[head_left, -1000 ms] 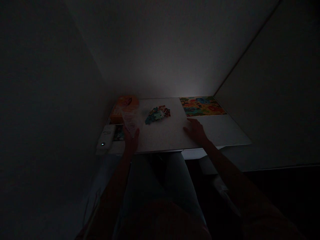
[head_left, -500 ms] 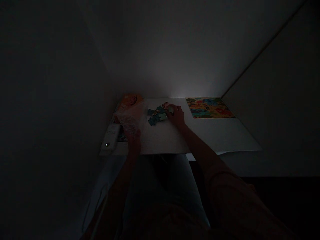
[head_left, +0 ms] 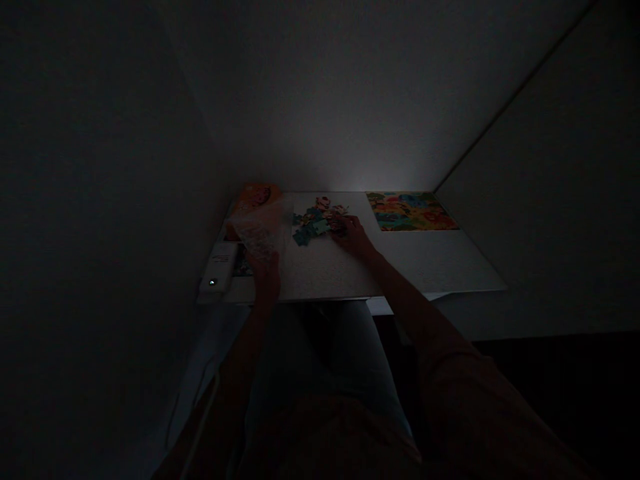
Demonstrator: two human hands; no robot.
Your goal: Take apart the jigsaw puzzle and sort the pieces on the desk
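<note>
Your left hand is at the near left part of the white tabletop; it grasps the lower end of a clear plastic bag, with the bag's crumpled film spreading upward and away from your fingers; the bag overlaps the near side of the orange box in the view; its contents cannot be made out in the low light.

Your right hand is at the right edge of the puzzle pieces, palm down, fingers curled over the nearest of them; you cannot tell from this view whether a piece is gripped or only touched, as the fingertips are dark; the puzzle pieces lie in a loose, overlapping heap at the middle of the tabletop, toward the back, between your two hands; most show teal or green, and pink and reddish ones lie on the far and right sides.

The orange box stands at the far left corner; a white device with a lit round indicator lies at the near left corner; a dark patterned item lies between the device and your left hand; a colourful picture sheet lies flat at the far right.
</note>
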